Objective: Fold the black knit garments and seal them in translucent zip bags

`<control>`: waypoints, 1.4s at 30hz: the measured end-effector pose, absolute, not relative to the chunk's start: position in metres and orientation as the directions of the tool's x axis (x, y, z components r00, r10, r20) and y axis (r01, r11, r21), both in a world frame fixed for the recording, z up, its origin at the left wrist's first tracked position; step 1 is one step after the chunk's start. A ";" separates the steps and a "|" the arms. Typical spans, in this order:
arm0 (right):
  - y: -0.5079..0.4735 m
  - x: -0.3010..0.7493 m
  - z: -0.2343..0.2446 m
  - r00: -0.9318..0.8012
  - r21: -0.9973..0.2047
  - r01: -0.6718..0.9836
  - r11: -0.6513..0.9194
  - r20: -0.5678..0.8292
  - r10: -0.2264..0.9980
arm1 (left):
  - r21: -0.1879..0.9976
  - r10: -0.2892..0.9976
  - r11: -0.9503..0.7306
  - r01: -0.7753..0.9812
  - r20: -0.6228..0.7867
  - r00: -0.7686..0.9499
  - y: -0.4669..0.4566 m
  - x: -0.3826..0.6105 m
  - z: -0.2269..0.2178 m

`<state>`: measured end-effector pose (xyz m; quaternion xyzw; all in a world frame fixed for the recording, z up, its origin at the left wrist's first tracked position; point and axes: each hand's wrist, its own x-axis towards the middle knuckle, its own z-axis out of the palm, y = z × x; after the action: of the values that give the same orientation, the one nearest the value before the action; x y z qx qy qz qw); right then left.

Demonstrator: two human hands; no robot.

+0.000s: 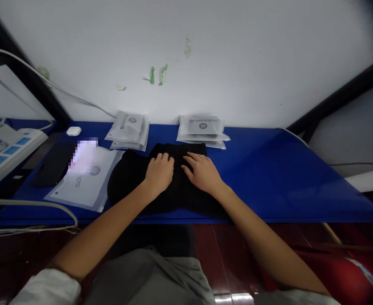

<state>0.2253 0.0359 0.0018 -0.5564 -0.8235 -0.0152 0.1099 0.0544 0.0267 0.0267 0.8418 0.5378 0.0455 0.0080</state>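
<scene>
A black garment (129, 180) lies on the blue surface (285, 169) near its front edge, directly under both hands. The left hand (159, 171) and right hand (202, 173) rest side by side on its middle, fingers extended and flat, gripping nothing. A flat clear packaging bag (87, 186) lies just left of the garment.

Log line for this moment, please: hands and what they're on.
left hand: open, flat on black garment | right hand: open, flat on it | black garment: on blue table | pouch: left of garment
</scene>
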 end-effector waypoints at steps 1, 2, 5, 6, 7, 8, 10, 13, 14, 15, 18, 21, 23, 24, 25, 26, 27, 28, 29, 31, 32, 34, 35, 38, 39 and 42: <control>0.035 0.225 -0.001 -0.357 -0.090 0.921 0.378 0.188 0.915 | 0.064 0.928 -0.369 0.927 0.072 0.365 0.030 0.053 0.023; 0.035 0.225 -0.004 -0.355 -0.087 0.923 0.375 0.182 0.917 | 0.074 0.948 -0.316 0.946 0.068 0.312 0.035 0.052 0.019; 0.038 0.231 -0.012 -0.352 -0.118 0.919 0.375 0.181 0.918 | 0.115 0.970 -0.244 0.963 0.024 0.243 0.043 0.048 0.013; 0.039 0.233 -0.015 -0.353 -0.138 0.915 0.379 0.182 0.918 | 0.122 0.971 -0.240 0.963 0.015 0.240 0.043 0.046 0.013; 0.039 0.236 -0.016 -0.353 -0.159 0.910 0.382 0.181 0.918 | 0.127 0.970 -0.243 0.962 0.012 0.244 0.041 0.045 0.014; 0.039 0.238 -0.016 -0.351 -0.179 0.907 0.381 0.178 0.919 | 0.129 0.967 -0.254 0.958 0.014 0.255 0.036 0.044 0.015; 0.035 0.240 -0.014 -0.334 -0.213 0.907 0.364 0.164 0.928 | 0.132 0.958 -0.288 0.949 0.025 0.287 0.024 0.039 0.020; 0.020 0.238 -0.007 -0.295 -0.260 0.910 0.324 0.145 0.945 | 0.147 0.949 -0.316 0.937 0.030 0.315 0.003 0.028 0.022; 0.013 0.236 -0.004 -0.293 -0.275 0.906 0.322 0.139 0.946 | 0.150 0.952 -0.306 0.940 0.025 0.306 -0.002 0.023 0.021; 0.007 0.234 -0.003 -0.298 -0.286 0.901 0.325 0.133 0.945 | 0.152 0.955 -0.294 0.944 0.015 0.295 -0.006 0.018 0.018; -0.007 0.229 -0.005 -0.324 -0.287 0.897 0.336 0.092 0.942 | 0.164 0.962 -0.264 0.951 -0.032 0.273 -0.012 0.006 0.004; -0.011 0.229 -0.011 -0.339 -0.268 0.901 0.341 0.057 0.939 | 0.182 0.961 -0.268 0.946 -0.021 0.276 -0.013 0.000 -0.008; -0.011 0.229 -0.014 -0.342 -0.257 0.903 0.343 0.052 0.938 | 0.193 0.960 -0.276 0.942 0.004 0.280 -0.014 -0.001 -0.011; -0.010 0.230 -0.014 -0.343 -0.252 0.905 0.344 0.050 0.938 | 0.198 0.959 -0.279 0.940 0.015 0.281 -0.014 -0.001 -0.012; -0.010 0.230 -0.015 -0.343 -0.247 0.906 0.344 0.047 0.938 | 0.205 0.959 -0.280 0.938 0.024 0.282 -0.014 -0.001 -0.012; -0.009 0.231 -0.015 -0.342 -0.243 0.907 0.343 0.045 0.938 | 0.210 0.960 -0.280 0.937 0.031 0.280 -0.015 -0.001 -0.013; -0.009 0.231 -0.015 -0.341 -0.240 0.908 0.342 0.046 0.939 | 0.214 0.960 -0.278 0.936 0.034 0.278 -0.015 -0.001 -0.013; -0.009 0.231 -0.015 -0.339 -0.240 0.909 0.341 0.048 0.939 | 0.216 0.961 -0.276 0.937 0.035 0.275 -0.015 -0.001 -0.014; -0.009 0.231 -0.015 -0.337 -0.241 0.909 0.339 0.050 0.940 | 0.216 0.962 -0.272 0.938 0.035 0.271 -0.015 -0.001 -0.014; -0.009 0.231 -0.016 -0.335 -0.248 0.907 0.339 0.058 0.940 | 0.215 0.963 -0.268 0.939 0.034 0.267 -0.014 -0.001 -0.016; -0.009 0.231 -0.017 -0.337 -0.253 0.905 0.342 0.064 0.939 | 0.215 0.963 -0.267 0.939 0.034 0.266 -0.014 -0.001 -0.016; -0.009 0.231 -0.018 -0.341 -0.264 0.899 0.350 0.080 0.937 | 0.216 0.964 -0.265 0.940 0.035 0.263 -0.014 -0.002 -0.018; -0.009 0.232 -0.019 -0.342 -0.267 0.896 0.354 0.089 0.935 | 0.218 0.964 -0.264 0.940 0.033 0.263 -0.013 -0.002 -0.018; -0.008 0.233 -0.020 -0.343 -0.269 0.894 0.358 0.101 0.934 | 0.227 0.964 -0.262 0.938 0.020 0.265 -0.013 -0.002 -0.017; -0.008 0.233 -0.021 -0.343 -0.268 0.895 0.358 0.100 0.934 | 0.230 0.964 -0.262 0.937 0.015 0.266 -0.013 -0.002 -0.017; -0.009 0.233 -0.021 -0.346 -0.268 0.892 0.363 0.109 0.932 | 0.237 0.964 -0.262 0.936 0.011 0.267 -0.013 -0.002 -0.015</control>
<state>0.2328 -0.0086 -0.0206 -0.5585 -0.8165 0.0807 0.1222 -0.0021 -0.0134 -0.0152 0.7905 0.6007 0.0767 0.0916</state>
